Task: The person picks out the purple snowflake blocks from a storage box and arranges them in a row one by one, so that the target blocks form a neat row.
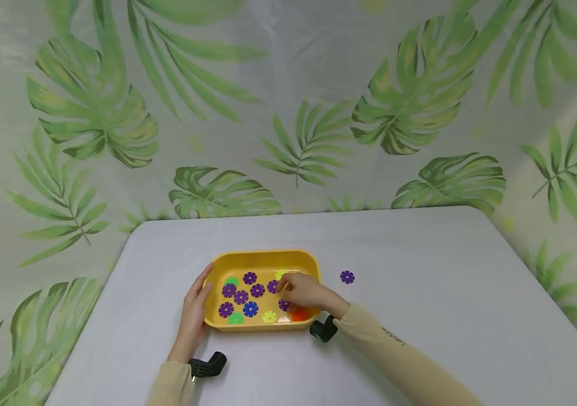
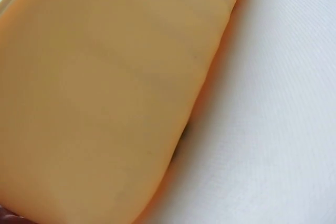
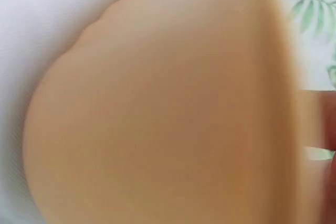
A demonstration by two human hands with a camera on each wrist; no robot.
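Centrally on the grey table (image 1: pixel 420 270) sits a yellow plastic tray (image 1: pixel 263 259), and inside it lie flower-shaped plastic discs: several purple discs (image 1: pixel 241 296) grouped toward the middle, a blue disc (image 1: pixel 250 308) at about six o'clock of that group, green discs (image 1: pixel 235 318) near the tray's near-left corner, a yellow disc (image 1: pixel 269 317) along the near wall, and an orange disc (image 1: pixel 299 315) at the near-right corner. The right hand (image 1: pixel 304 292) reaches into the tray from four o'clock, its fingers curled down among the discs at the tray's right half; whether it actually pinches one cannot be told, since the fingertips are hidden and the right wrist view is filled by a blurred tan sleeve. The left hand (image 1: pixel 193 316) lies against the tray's left outer wall at nine o'clock, fingers straight and relaxed, touching the rim rather than clasping it; the left wrist view shows only the tray's yellow wall (image 2: pixel 105 93) close up on the cloth. One lone purple disc (image 1: pixel 347 277) lies on the table at three o'clock of the tray, well apart from it. A leaf-printed curtain (image 1: pixel 288 113) hangs behind.
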